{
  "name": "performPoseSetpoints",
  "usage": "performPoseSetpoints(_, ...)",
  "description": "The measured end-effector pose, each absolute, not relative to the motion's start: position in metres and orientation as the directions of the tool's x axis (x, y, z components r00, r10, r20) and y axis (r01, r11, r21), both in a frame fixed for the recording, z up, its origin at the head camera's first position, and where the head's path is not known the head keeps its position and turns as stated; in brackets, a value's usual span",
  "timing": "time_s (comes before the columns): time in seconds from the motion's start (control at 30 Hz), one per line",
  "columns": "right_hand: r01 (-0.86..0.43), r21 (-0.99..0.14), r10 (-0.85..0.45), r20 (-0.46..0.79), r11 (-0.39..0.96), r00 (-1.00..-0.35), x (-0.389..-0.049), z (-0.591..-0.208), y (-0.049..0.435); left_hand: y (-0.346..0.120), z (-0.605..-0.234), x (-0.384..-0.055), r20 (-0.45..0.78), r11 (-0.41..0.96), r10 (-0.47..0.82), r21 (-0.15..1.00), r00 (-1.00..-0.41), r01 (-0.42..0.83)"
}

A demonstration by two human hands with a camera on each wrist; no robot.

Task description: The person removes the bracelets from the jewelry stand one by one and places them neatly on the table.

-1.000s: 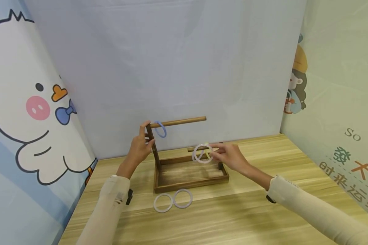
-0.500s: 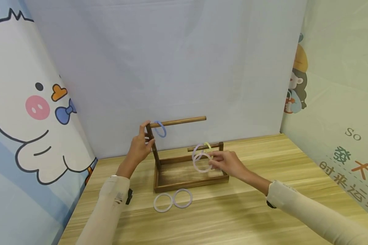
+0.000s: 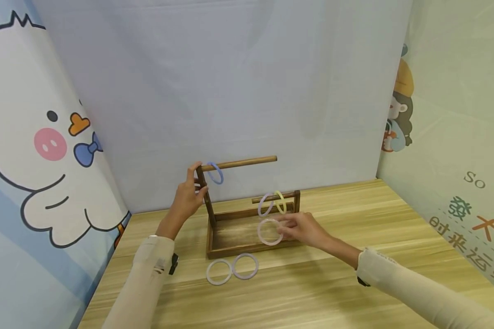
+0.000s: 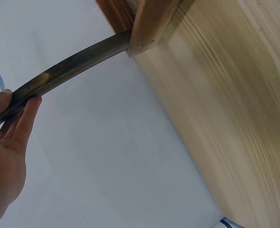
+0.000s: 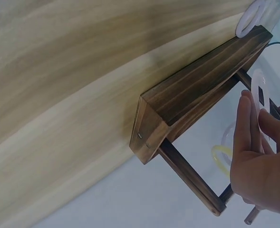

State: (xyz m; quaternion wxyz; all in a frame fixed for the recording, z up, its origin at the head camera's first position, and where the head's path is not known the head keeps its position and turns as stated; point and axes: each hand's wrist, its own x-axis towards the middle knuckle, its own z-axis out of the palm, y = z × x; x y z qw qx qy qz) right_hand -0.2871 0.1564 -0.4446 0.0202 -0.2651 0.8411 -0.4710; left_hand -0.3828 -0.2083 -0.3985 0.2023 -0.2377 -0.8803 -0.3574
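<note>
A dark wooden rack stands on the table, with a tray base point(image 3: 251, 251), a tall post point(image 3: 209, 211) and a short post point(image 3: 297, 201). My left hand point(image 3: 186, 198) pinches the tall post near its top, thumb and fingers on either side. On the upper rod point(image 3: 249, 162) hangs a blue ring point(image 3: 220, 173). A purple ring point(image 3: 260, 208) and a yellow ring point(image 3: 284, 205) hang from the lower rod point(image 3: 290, 195). My right hand point(image 3: 306, 230) pinches a pale pinkish ring point(image 3: 259, 232) in front of the lower rod, above the tray.
A white ring point(image 3: 207, 273) and a pale lilac ring point(image 3: 257, 267) lie side by side on the wood-grain table point(image 3: 313, 292), before the tray. A pale curtain point(image 3: 247, 91) closes off the back, and printed cloths flank both sides.
My right hand has come down and toward me with the pinkish ring, away from the lower rod, where the purple and yellow rings now show fully. My left hand has stayed on the post.
</note>
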Motion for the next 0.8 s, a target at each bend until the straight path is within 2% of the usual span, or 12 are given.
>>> performPoseSetpoints(0.8,-0.398,-0.825,-0.553,0.128,0.401,-0.823,-0.276,-0.468,0.154,-0.210,-0.396,-0.380,0.484,0.655,0.274,0.539,-0.831,0.530)
